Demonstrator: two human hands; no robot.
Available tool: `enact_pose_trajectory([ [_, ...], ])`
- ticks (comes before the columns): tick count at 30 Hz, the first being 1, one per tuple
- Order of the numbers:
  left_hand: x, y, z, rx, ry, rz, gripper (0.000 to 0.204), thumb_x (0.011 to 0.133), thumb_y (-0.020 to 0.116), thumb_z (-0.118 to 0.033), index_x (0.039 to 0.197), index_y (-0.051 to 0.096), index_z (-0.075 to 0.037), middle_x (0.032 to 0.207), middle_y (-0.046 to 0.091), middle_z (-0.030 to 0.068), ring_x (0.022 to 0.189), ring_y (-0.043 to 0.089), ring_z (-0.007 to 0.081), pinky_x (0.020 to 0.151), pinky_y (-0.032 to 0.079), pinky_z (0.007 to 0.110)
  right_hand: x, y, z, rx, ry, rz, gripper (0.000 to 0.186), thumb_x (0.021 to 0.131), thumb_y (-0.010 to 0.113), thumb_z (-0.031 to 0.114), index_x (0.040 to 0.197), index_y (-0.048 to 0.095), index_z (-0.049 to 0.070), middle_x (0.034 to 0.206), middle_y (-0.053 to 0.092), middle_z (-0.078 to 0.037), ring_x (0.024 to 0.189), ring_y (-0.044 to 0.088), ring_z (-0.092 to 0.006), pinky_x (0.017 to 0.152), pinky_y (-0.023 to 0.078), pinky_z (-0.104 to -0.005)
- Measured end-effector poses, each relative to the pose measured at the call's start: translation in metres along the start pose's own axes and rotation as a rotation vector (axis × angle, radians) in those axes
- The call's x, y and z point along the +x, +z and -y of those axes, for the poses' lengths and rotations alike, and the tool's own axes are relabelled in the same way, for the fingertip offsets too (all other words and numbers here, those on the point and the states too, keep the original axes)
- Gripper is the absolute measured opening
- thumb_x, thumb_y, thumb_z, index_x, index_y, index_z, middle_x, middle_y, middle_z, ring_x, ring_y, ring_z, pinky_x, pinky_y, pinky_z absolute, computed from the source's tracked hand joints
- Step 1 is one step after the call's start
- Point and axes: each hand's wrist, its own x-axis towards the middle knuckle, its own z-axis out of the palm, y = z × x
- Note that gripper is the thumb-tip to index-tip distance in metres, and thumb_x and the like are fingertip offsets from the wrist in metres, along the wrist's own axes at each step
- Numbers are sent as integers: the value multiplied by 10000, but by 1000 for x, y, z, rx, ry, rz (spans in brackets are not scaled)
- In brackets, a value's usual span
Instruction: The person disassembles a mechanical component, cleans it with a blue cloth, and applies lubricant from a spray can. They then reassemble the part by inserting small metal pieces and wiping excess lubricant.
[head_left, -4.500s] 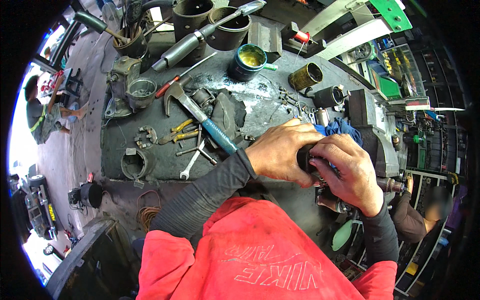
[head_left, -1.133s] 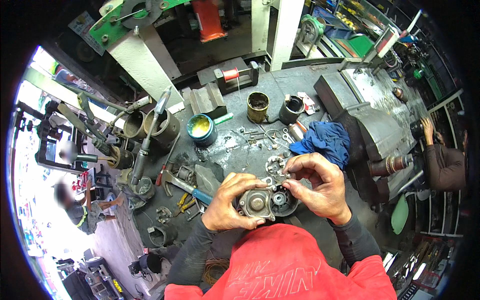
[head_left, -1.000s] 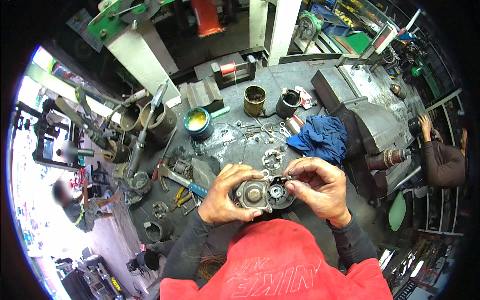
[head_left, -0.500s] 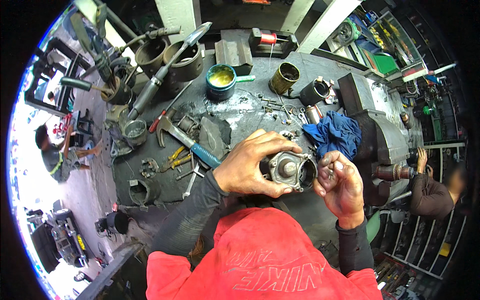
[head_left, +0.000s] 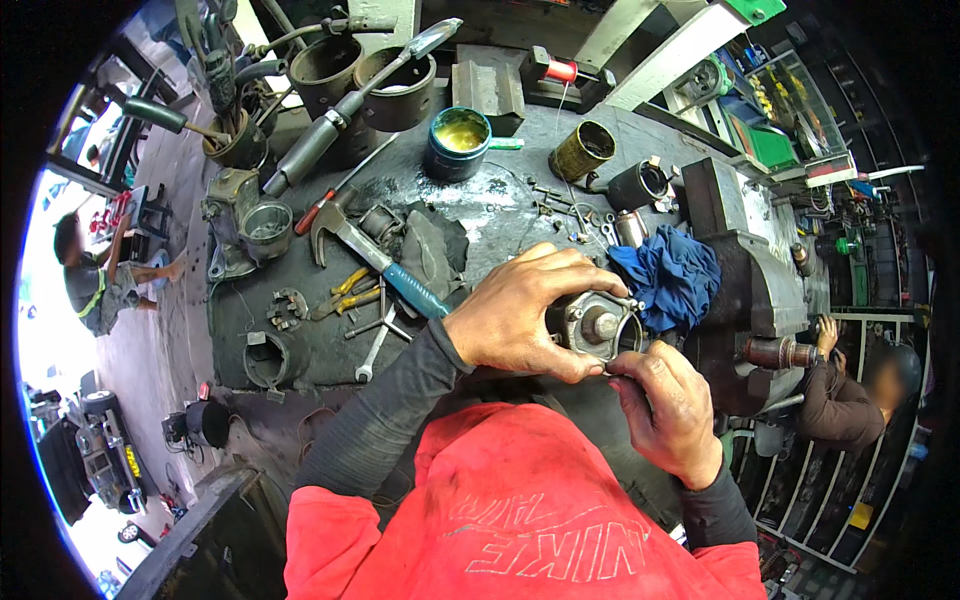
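Note:
My left hand [head_left: 535, 315] is wrapped round a cast metal motor housing [head_left: 600, 325], thumb along its near side and fingers over the far side. The housing has a round boss in the middle and an opening on its right. At its lower right rim, my right hand [head_left: 668, 405] is closed in a pinch. What lies between those fingertips, if anything, is too small to make out. A crumpled blue cloth [head_left: 668, 277] lies just beyond the housing. To the left of my left hand is a claw hammer [head_left: 415, 290] with a blue grip.
Left on the bench are yellow-handled pliers [head_left: 347, 292], a spanner [head_left: 376, 345] and a red-handled screwdriver [head_left: 320, 208]. A grease tub [head_left: 458, 145] and a brown can [head_left: 582, 152] stand at the back. A heavy vise [head_left: 755, 290] is at right; another person [head_left: 850, 400] works beyond it.
My right hand has come in from beside the housing, its fingers closing into a pinch at the lower right rim. My left hand keeps its hold. The view has shifted slightly.

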Motion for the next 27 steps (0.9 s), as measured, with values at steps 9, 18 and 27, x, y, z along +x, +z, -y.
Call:
enact_pose_trajectory([
  [9,-1,1,3,0,5,-4,772,621,905,-394,1302,698,-94,1270,691,127,1186,626,330,1048,459,432,-8,-2,-2,215,204,-34,214,838,820,15,1019,707,13,824,657,-68,630,567,-148,569,450,-307],
  [18,4,-3,-7,28,-32,25,766,610,929,-376,1284,711,-85,1236,698,114,1170,638,314,1022,466,427,-6,-8,-81,1054,552,-240,289,875,859,90,1112,742,-28,873,669,26,691,517,-26,625,412,-194],
  [27,4,-4,-15,40,-107,46,801,594,931,-368,1312,705,-95,1253,688,116,1171,620,304,1021,459,417,80,110,-217,207,454,113,291,916,779,237,1139,772,52,1005,774,-208,944,752,-307,847,557,-425],
])
